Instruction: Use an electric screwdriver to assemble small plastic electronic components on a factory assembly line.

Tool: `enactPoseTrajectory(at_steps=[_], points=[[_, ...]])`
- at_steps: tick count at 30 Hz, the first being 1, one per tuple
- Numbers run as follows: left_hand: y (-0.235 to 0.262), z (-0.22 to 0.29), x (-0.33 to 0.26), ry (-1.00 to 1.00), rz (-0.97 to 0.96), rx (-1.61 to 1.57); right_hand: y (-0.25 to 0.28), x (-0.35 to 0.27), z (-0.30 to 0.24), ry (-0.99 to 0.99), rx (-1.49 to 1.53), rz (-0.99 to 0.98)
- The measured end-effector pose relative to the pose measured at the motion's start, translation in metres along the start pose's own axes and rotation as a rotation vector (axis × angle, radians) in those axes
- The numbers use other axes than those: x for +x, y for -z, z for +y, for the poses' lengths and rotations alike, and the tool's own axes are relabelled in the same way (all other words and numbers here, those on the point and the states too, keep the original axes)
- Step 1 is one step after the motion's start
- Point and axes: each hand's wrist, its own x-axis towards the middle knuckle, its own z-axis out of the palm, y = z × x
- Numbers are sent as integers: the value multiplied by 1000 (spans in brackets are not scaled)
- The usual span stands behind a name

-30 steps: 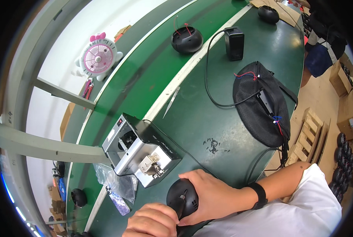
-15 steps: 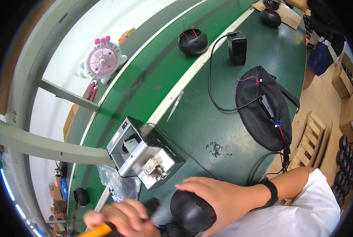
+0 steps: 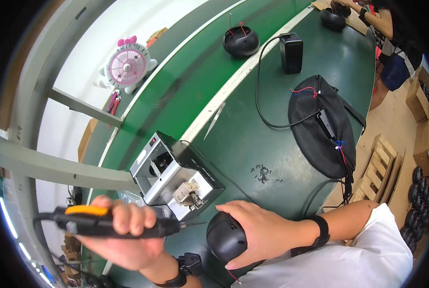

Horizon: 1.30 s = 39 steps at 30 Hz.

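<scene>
My left hand (image 3: 128,235) is wrapped around a black electric screwdriver (image 3: 161,227) with an orange lever, a cord running off its rear end. The screwdriver's thin bit points right, its tip a little short of a round black housing (image 3: 226,237) with slots in its surface. Under my right hand (image 3: 260,230) the housing is gripped, fingers over the top and thumb at its lower side. A short red wire (image 3: 233,277) shows below it. Beyond the left hand stands a silver and black screw feeder (image 3: 176,177).
Small black screws (image 3: 264,174) lie scattered on the green table. A black mesh bag (image 3: 322,127) with wires is cabled to a black box (image 3: 291,53). Another open housing (image 3: 241,41) sits on the green belt. At the far right, a co-worker's hands touch a housing (image 3: 333,19).
My left hand has risen with the screwdriver, whose bit now points at the housing. The right hand keeps its hold, and the housing has turned slightly. A co-worker's arms have come into view.
</scene>
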Motion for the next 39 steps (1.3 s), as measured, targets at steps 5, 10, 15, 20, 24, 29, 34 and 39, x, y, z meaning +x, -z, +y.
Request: enactPoseTrajectory(at_steps=[5, 10, 15, 20, 24, 29, 34, 39], points=[[-4, 20, -11, 31, -262, -111, -2, 5, -4, 3, -81, -57], [-2, 6, -13, 260, -204, -249, -4, 7, -5, 0, -146, -70], [-1, -18, -19, 375, -91, -281, -6, 11, -7, -12, -151, -65], [14, -38, -29, 308, -154, -441, -3, 18, -6, -12, -48, -74], [24, -44, -37, 287, -166, -523, -7, 17, -7, -32, -116, -58], [22, -48, -43, 280, -127, -543, -9, 16, -8, -21, -133, -39], [20, -50, -47, 277, -182, -549, -9, 12, -7, 3, -114, -15], [23, -65, -37, 221, -330, -679, -9, 13, -9, 14, -115, -20]])
